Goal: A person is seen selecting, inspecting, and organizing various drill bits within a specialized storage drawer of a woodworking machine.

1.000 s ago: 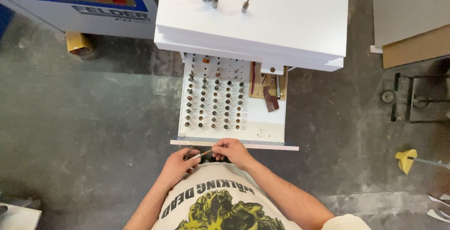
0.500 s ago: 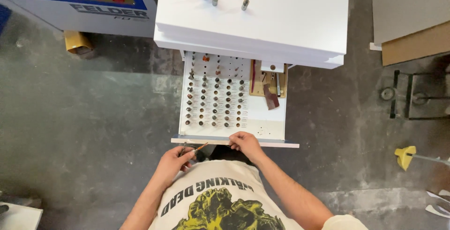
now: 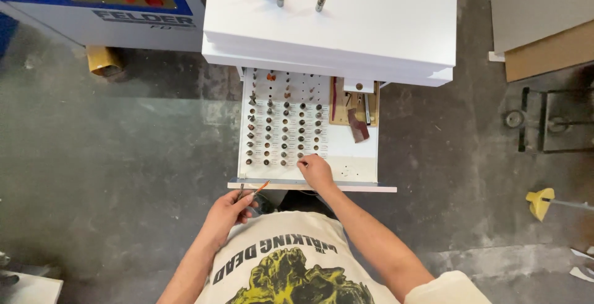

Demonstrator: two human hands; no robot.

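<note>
The right hand (image 3: 315,169) reaches with fingers pinching at the front row of small bits (image 3: 284,127) in the open white drawer (image 3: 362,155), just ahead of its grip, while the left hand (image 3: 230,210), clenched, holds two thin bits (image 3: 253,190) outside the drawer front, not yet put in.

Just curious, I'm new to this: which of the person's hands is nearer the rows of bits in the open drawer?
Right. The right hand touches the near edge of the rows of bits; the left hand, holding a thin bit, is outside the drawer.
</note>
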